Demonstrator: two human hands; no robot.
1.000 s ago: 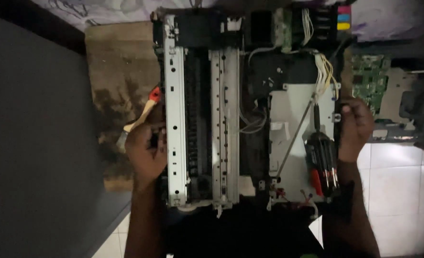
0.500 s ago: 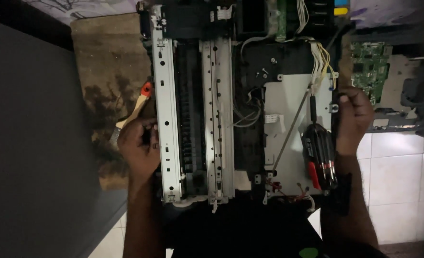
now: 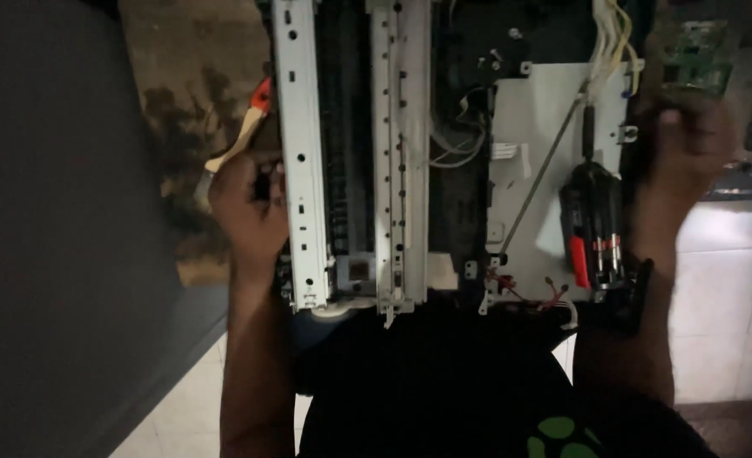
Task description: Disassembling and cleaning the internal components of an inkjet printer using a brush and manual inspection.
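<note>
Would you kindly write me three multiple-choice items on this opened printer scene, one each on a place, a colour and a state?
1. Where does the screwdriver lie?
A. on the white plate at the machine's right
B. on the floor tiles
C. in the left hand

2. What colour is its handle?
A. blue and white
B. black and red
C. all yellow

3. What is the left hand doing?
A. hanging free
B. holding the screwdriver
C. gripping the opened printer at its left edge

Answers:
1 A, it rests on the white plate.
2 B, black with red parts.
3 C, its fingers meet the frame's left side; the right hand is at the right side.
</note>
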